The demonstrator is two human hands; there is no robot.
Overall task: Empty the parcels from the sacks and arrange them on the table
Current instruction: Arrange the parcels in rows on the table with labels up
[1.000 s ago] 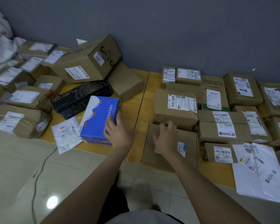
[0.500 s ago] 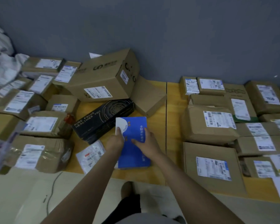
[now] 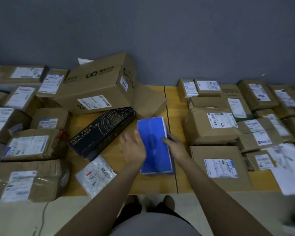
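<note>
Left hand [image 3: 134,149] and right hand [image 3: 174,147] clamp the blue box [image 3: 154,145] by its long sides, apparently squaring it into the table [image 3: 160,184] gap.

The blue box [image 3: 154,145] looks smooth and a little glossy. The brown parcels [image 3: 209,125] are matt cardboard with white paper labels. The table [image 3: 160,183] is smooth yellow wood. The black box [image 3: 102,132] is matt.

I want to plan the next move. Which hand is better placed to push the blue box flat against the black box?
Probably the right hand. It grips the blue box on the side away from the black box, so it can push toward it. The left hand lies between the two boxes and would block the gap.
</note>
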